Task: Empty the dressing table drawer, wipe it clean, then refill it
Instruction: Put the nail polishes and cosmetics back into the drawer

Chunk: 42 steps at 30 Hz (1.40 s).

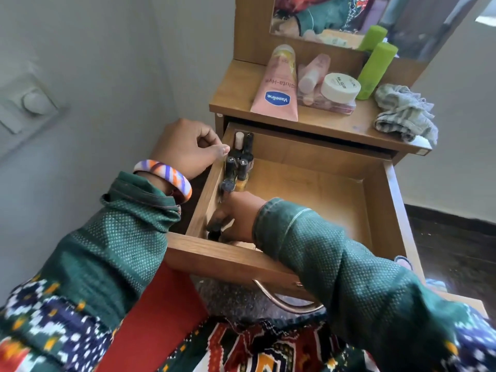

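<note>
The wooden drawer of the dressing table is pulled out toward me. Several small nail polish bottles with black caps stand in a row along its left wall. My right hand reaches into the drawer's near left corner and grips a small dark bottle there, partly hidden by the front panel. My left hand rests on the drawer's left rim with its fingers curled and the thumb touching the edge. The remaining floor of the drawer is bare wood.
On the table top lie a pink Vaseline tube, a smaller pink bottle, a white-lidded jar, a green bottle and a crumpled grey cloth. A mirror stands behind. A metal handle hangs from the drawer front.
</note>
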Tool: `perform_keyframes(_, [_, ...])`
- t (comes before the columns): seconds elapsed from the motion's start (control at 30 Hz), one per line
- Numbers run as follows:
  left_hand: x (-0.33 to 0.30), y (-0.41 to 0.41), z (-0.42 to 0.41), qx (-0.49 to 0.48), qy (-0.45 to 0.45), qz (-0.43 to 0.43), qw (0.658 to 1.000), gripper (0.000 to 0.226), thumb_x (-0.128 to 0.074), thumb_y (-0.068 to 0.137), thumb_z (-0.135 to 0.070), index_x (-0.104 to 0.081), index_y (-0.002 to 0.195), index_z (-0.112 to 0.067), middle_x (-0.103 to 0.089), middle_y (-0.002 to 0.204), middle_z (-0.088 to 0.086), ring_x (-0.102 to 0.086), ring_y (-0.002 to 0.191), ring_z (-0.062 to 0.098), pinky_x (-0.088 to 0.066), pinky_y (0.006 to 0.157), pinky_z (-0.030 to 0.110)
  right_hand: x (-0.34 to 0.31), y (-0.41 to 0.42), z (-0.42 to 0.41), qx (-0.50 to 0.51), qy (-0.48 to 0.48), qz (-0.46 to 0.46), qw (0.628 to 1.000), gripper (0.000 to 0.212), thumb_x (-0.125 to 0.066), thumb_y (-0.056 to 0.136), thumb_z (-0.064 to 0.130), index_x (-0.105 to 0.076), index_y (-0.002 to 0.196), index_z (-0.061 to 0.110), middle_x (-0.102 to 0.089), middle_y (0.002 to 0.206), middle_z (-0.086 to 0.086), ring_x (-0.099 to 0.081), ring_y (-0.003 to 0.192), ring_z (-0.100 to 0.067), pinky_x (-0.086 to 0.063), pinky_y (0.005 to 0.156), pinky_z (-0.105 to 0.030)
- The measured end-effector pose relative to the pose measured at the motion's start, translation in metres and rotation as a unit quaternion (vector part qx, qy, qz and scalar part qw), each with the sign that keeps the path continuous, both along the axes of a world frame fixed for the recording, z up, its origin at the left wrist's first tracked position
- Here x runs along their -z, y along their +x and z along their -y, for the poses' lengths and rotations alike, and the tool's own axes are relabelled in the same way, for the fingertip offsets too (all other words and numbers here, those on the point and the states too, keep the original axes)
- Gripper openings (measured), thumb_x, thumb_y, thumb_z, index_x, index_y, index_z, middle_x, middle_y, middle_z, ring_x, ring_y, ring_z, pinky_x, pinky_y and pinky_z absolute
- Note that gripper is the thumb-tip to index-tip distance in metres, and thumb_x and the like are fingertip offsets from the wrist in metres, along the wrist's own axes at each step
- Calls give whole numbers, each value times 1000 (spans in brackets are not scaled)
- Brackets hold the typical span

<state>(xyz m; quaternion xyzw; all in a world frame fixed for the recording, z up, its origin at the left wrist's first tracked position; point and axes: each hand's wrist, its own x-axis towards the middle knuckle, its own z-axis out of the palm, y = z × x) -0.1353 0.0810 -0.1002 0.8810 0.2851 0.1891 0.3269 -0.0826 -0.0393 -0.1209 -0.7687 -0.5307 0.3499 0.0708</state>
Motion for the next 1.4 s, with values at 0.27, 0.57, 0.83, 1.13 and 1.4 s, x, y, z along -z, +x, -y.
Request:
perform_keyframes(0.27, [-15,18,10,26,-71,39,996,14,-66,84,-25,-67,73,-17,-60,54,-12,-52,50,2,-46,57,19,4,5,8,70,8,-116,991,38,-63,82,-2,-62,118,8,-65,119,-11,-66,104,-24,-58,80,-35])
perform_keyframes(0.57, [-36,80,41,-107,-617,170,761,40,-51,94,-25,-45,116,8,-46,77,14,-53,65,24,-56,73,30,-13,26,47,157,78,-76,982,29,-66,82,6,-68,110,14,-69,111,-3,-66,75,-15,-59,75,-30])
perform_keyframes(0.83, [-35,94,40,-146,-653,223,709,34,-42,99,-16,-43,69,-2,-47,70,6,-48,62,13,-45,86,29,-11,37,72,250,124,-99,955,19,-65,83,6,-71,100,13,-71,99,-1,-72,80,-25,-59,78,-37])
perform_keyframes(1.13, [-33,102,26,-132,-598,243,752,30,-43,98,-8,-43,68,-7,-45,66,3,-54,35,4,-49,40,16,-10,37,75,274,151,-147,938,15,-62,84,2,-69,97,5,-66,81,-2,-66,75,-17,-60,76,-35])
perform_keyframes(1.4, [-36,63,19,-144,-595,292,734,26,-46,95,-2,-48,70,-5,-54,29,-3,-56,28,3,-52,43,16,-29,40,72,266,193,-175,928,10,-63,85,7,-68,93,8,-68,77,-3,-70,78,-22,-60,75,-33])
